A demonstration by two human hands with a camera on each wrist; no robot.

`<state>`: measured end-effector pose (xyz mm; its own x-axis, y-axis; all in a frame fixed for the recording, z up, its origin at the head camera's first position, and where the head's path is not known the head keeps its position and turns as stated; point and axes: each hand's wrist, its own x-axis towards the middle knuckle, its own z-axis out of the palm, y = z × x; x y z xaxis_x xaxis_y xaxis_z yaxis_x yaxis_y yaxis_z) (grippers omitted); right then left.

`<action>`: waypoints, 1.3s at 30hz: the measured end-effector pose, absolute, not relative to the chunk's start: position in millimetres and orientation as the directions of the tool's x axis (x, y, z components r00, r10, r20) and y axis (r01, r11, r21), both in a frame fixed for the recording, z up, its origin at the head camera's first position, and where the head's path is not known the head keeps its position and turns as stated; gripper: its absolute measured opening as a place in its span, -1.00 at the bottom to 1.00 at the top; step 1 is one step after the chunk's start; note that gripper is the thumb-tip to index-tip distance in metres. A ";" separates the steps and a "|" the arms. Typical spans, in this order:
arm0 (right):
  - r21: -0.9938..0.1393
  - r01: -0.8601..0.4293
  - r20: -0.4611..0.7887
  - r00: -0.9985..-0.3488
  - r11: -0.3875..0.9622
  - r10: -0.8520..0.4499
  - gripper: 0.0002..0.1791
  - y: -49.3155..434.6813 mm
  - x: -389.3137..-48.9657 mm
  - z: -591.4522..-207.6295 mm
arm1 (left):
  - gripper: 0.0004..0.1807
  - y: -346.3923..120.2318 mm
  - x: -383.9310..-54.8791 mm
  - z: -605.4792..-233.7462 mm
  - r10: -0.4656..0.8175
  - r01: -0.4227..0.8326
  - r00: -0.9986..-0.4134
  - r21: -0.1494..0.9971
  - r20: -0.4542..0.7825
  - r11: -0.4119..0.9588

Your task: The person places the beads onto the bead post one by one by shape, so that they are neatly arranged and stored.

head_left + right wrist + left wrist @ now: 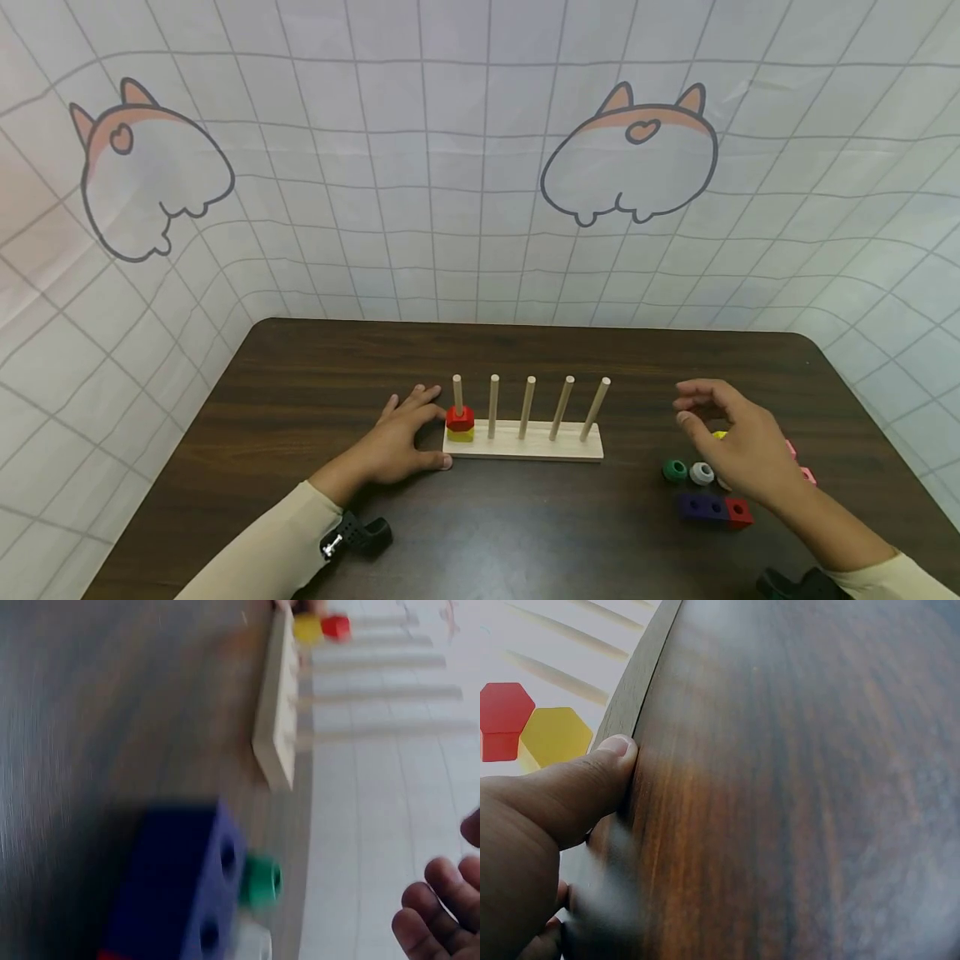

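A pale wooden peg board (525,451) with several upright pegs stands on the table. Its leftmost peg carries a red hexagonal bead (460,422) on top of a yellow bead (461,436). My left hand (397,446) grips the left end of the board, the thumb (577,784) against the front edge and the fingers round the back. On the right, my right hand (738,446) hovers over a group of beads and blocks, fingers loosely bent with nothing between them. A yellow piece (720,434) shows partly behind this hand.
Near the right hand lie a green bead (674,471), a white bead (702,474), purple cubes (701,507), a red cube (739,512) and pink pieces (807,476). The dark wooden table (360,350) ends at a white gridded curtain (390,167).
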<state>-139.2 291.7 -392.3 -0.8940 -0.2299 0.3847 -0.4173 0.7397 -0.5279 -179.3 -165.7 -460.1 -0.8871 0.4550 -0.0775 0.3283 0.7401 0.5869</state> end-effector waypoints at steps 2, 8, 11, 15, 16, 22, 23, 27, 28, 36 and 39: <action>-0.510 -0.430 0.387 -0.888 0.745 -0.247 -0.58 305.8 -143.0 -393.0 | -0.39 -165.5 -179.1 -459.8 0.453 0.327 -0.888 0.588 -0.078 0.740; -0.479 -0.403 0.328 -0.906 0.780 -0.267 -0.51 341.4 -149.3 -399.0 | -0.39 -165.6 -179.3 -460.8 0.449 0.325 -0.891 0.586 -0.074 0.742; -0.477 -0.374 0.284 -0.922 0.796 -0.263 -0.50 352.3 -149.9 -402.8 | -0.38 -166.5 -178.7 -461.6 0.447 0.324 -0.891 0.584 -0.076 0.745; -0.486 -0.328 0.208 -0.944 0.810 -0.258 -0.50 360.6 -149.3 -409.4 | -0.38 -167.4 -177.5 -461.7 0.447 0.324 -0.891 0.582 -0.076 0.746; -0.489 -0.319 0.190 -0.947 0.812 -0.257 -0.50 361.7 -149.0 -411.5 | -0.38 -167.4 -177.3 -461.5 0.449 0.326 -0.891 0.583 -0.075 0.745; -0.509 -0.263 0.090 -0.963 0.820 -0.253 -0.49 363.3 -147.6 -423.4 | -0.40 -167.0 -176.5 -459.7 0.454 0.330 -0.888 0.587 -0.073 0.739; -0.507 -0.255 0.073 -0.964 0.823 -0.254 -0.48 363.3 -147.7 -424.8 | -0.40 -167.0 -176.4 -459.7 0.454 0.329 -0.888 0.587 -0.074 0.740; -0.474 -0.243 0.014 -0.963 0.847 -0.268 -0.47 365.4 -150.5 -429.2 | -0.39 -166.6 -176.2 -459.9 0.452 0.326 -0.888 0.585 -0.079 0.742; -0.466 -0.242 0.001 -0.962 0.851 -0.273 -0.47 366.0 -151.3 -430.2 | -0.39 -166.6 -176.2 -460.0 0.452 0.325 -0.889 0.585 -0.079 0.743; -0.423 -0.217 -0.051 -0.964 0.880 -0.262 -0.52 370.6 -156.3 -433.0 | -0.39 -166.7 -177.0 -461.9 0.450 0.329 -0.890 0.584 -0.070 0.742; -0.417 -0.207 -0.056 -0.966 0.885 -0.252 -0.57 370.7 -157.4 -433.2 | -0.39 -166.7 -177.7 -462.4 0.453 0.333 -0.889 0.583 -0.067 0.741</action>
<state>-157.4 370.7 -433.2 -0.9662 -0.2517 -0.0555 -0.2067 0.8852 -0.4168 -177.7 -166.7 -462.4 -0.8891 0.4527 -0.0671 0.3332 0.7410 0.5830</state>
